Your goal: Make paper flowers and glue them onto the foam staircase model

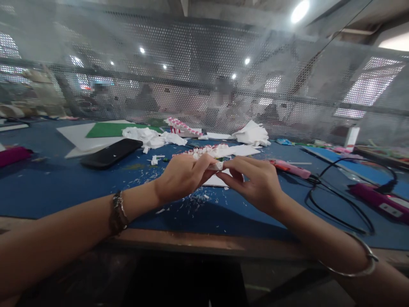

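My left hand [185,175] and my right hand [255,181] meet above the middle of the blue table. Between their fingertips is a small white piece [218,166], perhaps paper or foam; most of it is hidden. Both hands are closed on it. Just behind them lies a row of small white and red pieces [207,151]. Beneath the fingers a flat white sheet [217,181] shows in part. Tiny white scraps [198,200] are strewn over the table below my left hand.
A black phone [111,154] lies left of crumpled white paper [150,137]. Folded white sheets [252,134] are farther back. On the right are a pink-handled tool [292,168], a looped black cable [345,209] and a purple power strip [380,200]. A perforated metal screen [191,64] stands behind the table.
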The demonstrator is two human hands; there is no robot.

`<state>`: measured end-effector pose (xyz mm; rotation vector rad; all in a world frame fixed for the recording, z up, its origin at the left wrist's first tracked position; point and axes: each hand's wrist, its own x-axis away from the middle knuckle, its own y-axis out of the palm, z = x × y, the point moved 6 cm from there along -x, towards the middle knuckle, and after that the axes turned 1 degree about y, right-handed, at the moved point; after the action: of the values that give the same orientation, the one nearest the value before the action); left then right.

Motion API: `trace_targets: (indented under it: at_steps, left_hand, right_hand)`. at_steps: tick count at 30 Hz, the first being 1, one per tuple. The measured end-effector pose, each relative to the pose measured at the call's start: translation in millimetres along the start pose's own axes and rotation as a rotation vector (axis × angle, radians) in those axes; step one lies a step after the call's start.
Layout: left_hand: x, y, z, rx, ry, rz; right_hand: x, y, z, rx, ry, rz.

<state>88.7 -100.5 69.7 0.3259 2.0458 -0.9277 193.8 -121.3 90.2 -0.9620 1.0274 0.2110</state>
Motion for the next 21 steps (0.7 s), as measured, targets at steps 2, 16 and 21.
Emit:
trace_targets:
  at_steps: [2, 16, 21]
  left_hand:
    - [-0.3, -0.1, 0.7, 0.006, 0.003, 0.004]
    - [-1.7, 0.6, 2.9, -0.041, 0.039, 0.004]
    - [-1.0, -0.3, 2.3, -0.034, 0.037, 0.001]
  right_hand:
    - [-0.9, -1.3, -1.1, -0.009, -0.006, 0.008]
    - [0.2, -2.8, -2.6, 0.031, -0.041, 0.015]
    - [-0.2, -3.0, -1.4, 0.041, -0.034, 0.013]
